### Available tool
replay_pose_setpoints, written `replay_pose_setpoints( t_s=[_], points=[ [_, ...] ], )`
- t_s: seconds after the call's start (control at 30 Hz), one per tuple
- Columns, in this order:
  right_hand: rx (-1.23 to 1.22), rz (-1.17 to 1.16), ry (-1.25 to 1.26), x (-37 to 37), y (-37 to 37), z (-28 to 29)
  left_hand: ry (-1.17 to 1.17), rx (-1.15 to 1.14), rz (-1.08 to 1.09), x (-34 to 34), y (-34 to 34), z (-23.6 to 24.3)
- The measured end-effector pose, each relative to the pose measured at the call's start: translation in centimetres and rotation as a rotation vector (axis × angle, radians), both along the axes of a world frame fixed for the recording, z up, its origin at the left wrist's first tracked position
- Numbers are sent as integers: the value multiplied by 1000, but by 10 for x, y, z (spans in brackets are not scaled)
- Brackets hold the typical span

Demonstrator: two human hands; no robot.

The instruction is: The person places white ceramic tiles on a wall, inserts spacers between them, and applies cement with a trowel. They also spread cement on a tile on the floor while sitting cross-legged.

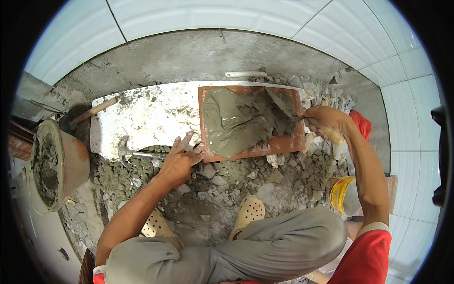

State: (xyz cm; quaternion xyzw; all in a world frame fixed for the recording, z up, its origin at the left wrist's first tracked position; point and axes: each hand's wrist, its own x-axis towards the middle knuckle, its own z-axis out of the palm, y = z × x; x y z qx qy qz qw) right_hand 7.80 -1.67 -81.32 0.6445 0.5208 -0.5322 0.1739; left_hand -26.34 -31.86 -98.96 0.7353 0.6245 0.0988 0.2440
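My right hand [326, 120] is wrapped round the pale wooden handle of a trowel [283, 105]. Its mortar-coated blade rests in the wet grey mortar [227, 120] at the right part of the heap. The mortar is spread thickly over a reddish-brown tile [283, 146], whose rim shows bare along the bottom and right. This tile lies on a mortar-spattered white board [151, 113]. At the tile's lower left corner my left hand [182, 158] rests with its fingers spread, holding nothing. Just left of it lies a hammer [137, 153], its metal head on the board's edge.
A mortar-filled bucket [71, 161] stands at the left. Another tool's wooden handle [97, 109] crosses the board's left end. Rubble [217, 180] covers the floor around my feet. A yellow-labelled tub [343, 195] and a red bag [361, 124] sit at the right, near the tiled wall [411, 123].
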Motion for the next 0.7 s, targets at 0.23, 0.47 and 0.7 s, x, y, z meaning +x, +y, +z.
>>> replay_pose_setpoints(
  t_s=[0.23, 0.47, 0.7],
  points=[
    [8, 428, 7, -42, -33, -27, -25, 16, 13, 0, -1, -4],
    [855, 1239, -287, -80, -47, 24, -7, 35, 10, 1, -2, -3],
    [639, 1342, -317, -110, -51, -10, -15, 71, 26, 1, -4, -6]
  ],
)
